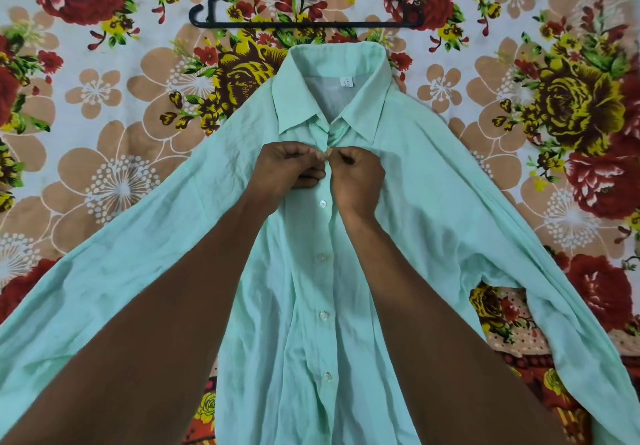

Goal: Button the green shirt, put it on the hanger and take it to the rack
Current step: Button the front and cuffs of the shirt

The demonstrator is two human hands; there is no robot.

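Both hands, left hand (292, 164) and right hand (356, 170), pinch the shirt (398, 202) placket just below the collar; the shirt lies flat on the bed (104, 98), hanger (304, 4) beyond. Holding the buttonhole taut should let the button slip through cleanly.

Single head-worn wide-angle view, looking forward and steeply down along both forearms onto a floral bedsheet (104, 105). Close above the green shirt (415, 202), with a black hanger (304, 23) near the top edge
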